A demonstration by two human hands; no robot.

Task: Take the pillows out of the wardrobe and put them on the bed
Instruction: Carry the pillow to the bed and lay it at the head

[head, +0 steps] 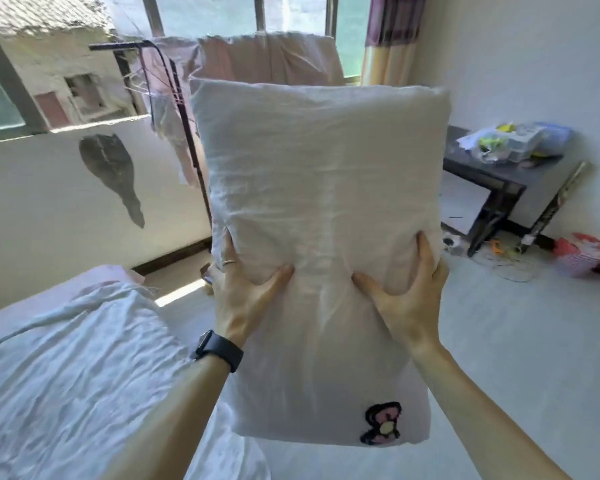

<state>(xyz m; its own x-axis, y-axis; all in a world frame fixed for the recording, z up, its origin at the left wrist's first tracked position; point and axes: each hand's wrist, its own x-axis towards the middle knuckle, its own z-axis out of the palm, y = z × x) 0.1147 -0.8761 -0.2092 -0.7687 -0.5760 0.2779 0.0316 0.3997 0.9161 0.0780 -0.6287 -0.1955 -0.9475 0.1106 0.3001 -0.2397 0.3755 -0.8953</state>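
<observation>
Forearms enter from the bottom edge; the left wrist carries a black wristwatch (219, 348). The left hand (243, 292) and right hand (407, 296) grip a white rectangular fabric pillow (319, 188) by its two long edges, thumbs spread across the near face and fingers curled round the sides. A thin silver ring (228, 262) sits on one left finger. The pillow is held upright in the air, clear of the bed, and a pink-and-black embroidered bow patch (381, 424) shows near its lower right corner. A bed with a rumpled white sheet (66, 358) lies below and to the left. Pale floor (499, 341) extends to the right. Beyond the pillow stands a dark metal drying rack (184, 109) draped with pink cloth (267, 60). A dark low surface (485, 174) against the right wall bears a heap of plastic bags (513, 140). A large window (208, 15) and a purple-and-yellow curtain (392, 36) occupy the far wall.
</observation>
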